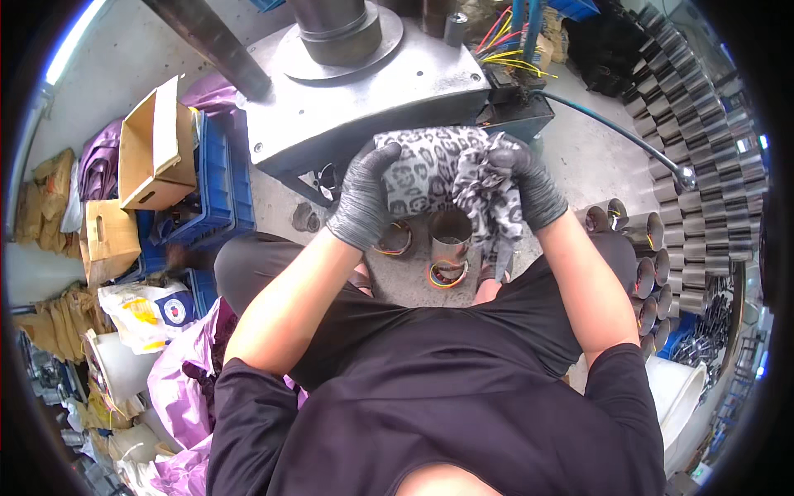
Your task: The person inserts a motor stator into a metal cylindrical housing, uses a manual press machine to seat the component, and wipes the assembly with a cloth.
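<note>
A grey leopard-print cloth is held up between my two gloved hands, in front of the machine's near edge. Its left part lies smooth over a rounded, cylinder-like shape; what is under it is hidden. My left hand is closed around the left end of this shape. Bunched folds of the cloth are gripped in my right hand, and a loose end hangs below it. On the floor beneath stands a metal cylinder with coloured wires at its base, next to another wired cylinder.
A machine with a pale metal plate stands ahead. Blue crates and a cardboard box are at left, near purple bags. Stacked metal cylinders line the right, with a white bucket nearer me. A dark hose ends in a metal fitting.
</note>
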Demonstrator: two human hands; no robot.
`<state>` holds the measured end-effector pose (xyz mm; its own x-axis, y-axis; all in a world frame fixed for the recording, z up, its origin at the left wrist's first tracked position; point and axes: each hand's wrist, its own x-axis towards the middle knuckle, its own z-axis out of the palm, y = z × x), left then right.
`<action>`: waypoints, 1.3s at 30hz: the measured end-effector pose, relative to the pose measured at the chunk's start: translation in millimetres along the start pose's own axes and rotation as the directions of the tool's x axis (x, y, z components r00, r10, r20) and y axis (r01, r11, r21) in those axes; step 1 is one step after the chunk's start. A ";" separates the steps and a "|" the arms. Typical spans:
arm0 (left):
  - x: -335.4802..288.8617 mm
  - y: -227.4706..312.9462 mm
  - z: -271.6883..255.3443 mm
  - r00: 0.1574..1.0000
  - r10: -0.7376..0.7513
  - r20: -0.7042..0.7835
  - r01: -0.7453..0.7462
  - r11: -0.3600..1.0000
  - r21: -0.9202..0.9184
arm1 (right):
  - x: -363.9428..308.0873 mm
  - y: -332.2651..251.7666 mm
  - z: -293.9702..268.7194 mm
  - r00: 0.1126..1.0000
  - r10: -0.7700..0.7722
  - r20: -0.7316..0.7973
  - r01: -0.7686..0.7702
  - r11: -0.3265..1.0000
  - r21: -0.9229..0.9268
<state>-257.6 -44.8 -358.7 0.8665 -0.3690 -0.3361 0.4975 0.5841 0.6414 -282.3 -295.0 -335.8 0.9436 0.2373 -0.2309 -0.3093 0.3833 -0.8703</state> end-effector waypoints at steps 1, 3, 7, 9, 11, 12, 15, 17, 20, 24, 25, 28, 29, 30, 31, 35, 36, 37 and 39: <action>2.6 -6.3 -7.9 0.996 -0.064 -0.069 0.063 0.998 -0.014 | 4.4 7.9 2.8 0.999 0.051 -0.002 -0.051 0.999 0.000; 7.5 -12.8 -27.0 0.991 -0.133 -0.030 0.130 0.988 -0.081 | 9.4 17.8 12.7 0.998 0.069 -0.003 -0.069 0.997 0.042; -14.1 2.7 -15.4 0.999 -0.043 0.025 0.040 0.996 0.085 | 20.1 34.4 9.0 0.991 0.112 -0.077 -0.110 0.993 0.033; -25.9 7.8 -0.9 0.996 -0.013 0.086 0.000 0.990 0.140 | 36.4 47.9 -24.1 0.986 0.122 -0.109 -0.123 0.992 0.004; -38.4 27.5 -1.3 0.982 -0.062 0.177 -0.045 0.837 0.546 | 40.8 49.1 -23.6 0.922 0.330 -0.200 -0.271 0.923 0.275; -28.7 13.4 -25.3 0.966 0.022 0.259 -0.211 0.645 0.734 | 46.8 52.6 -29.5 0.923 0.331 -0.197 -0.271 0.922 0.277; -18.5 14.8 -39.0 0.640 0.237 0.731 -0.737 -0.077 0.671 | 67.1 70.4 -66.2 0.913 0.340 -0.224 -0.275 0.920 0.278; -21.1 16.2 -40.2 0.664 0.185 0.724 -0.691 -0.218 0.689 | 72.0 65.9 -61.2 0.934 0.302 -0.191 -0.249 0.934 0.257; -30.0 22.8 -43.6 0.820 -0.241 0.519 -0.572 -0.372 0.731 | 61.5 57.4 -33.9 0.942 0.287 -0.172 -0.251 0.946 0.203; -26.1 16.1 -36.3 0.920 -0.319 0.227 -0.369 -0.518 0.772 | 77.4 80.0 -53.8 0.946 0.253 -0.201 -0.243 0.967 0.073; -27.5 17.8 -37.4 0.959 -0.166 0.230 -0.283 -0.520 0.806 | 81.9 77.8 -56.6 0.937 0.275 -0.217 -0.261 0.961 0.088; -24.3 29.6 -54.7 0.938 0.008 0.346 -0.301 -0.476 0.827 | 96.4 70.6 -84.3 0.942 0.311 -0.125 -0.303 0.950 0.076; -28.0 34.5 -56.1 0.936 0.113 0.334 -0.242 -0.483 0.842 | 100.9 73.1 -82.5 0.941 0.331 -0.063 -0.320 0.937 0.139; -29.6 39.4 -55.8 0.955 0.122 0.271 -0.191 -0.448 0.873 | 97.2 74.7 -82.8 0.958 0.280 -0.059 -0.275 0.958 0.083; -32.4 44.4 -55.0 0.970 0.128 0.207 -0.138 -0.412 0.901 | 94.0 77.1 -74.7 0.960 0.273 -0.065 -0.266 0.960 0.091; -27.6 46.3 -62.3 0.962 0.260 0.077 -0.050 -0.110 0.993 | 116.3 97.6 -127.9 0.972 0.218 0.090 -0.229 0.964 0.134; -32.0 49.7 -63.2 0.962 0.269 0.049 -0.023 -0.096 0.995 | 117.6 99.0 -128.7 0.966 0.256 0.029 -0.256 0.940 0.227; -35.2 50.2 -71.7 0.959 0.283 0.018 0.008 -0.092 0.996 | 112.6 102.4 -91.3 0.977 0.210 -0.028 -0.200 0.958 0.207; -28.8 45.5 -77.7 0.967 0.234 -0.096 0.109 -0.046 0.993 | 113.5 99.8 -90.2 0.975 0.216 -0.052 -0.201 0.956 0.214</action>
<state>-256.8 48.5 -373.3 0.9588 -0.1509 -0.2408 0.0319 -0.7848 0.6189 -195.4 -310.3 -488.0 0.8591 0.2680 -0.4360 -0.5105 0.5096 -0.6927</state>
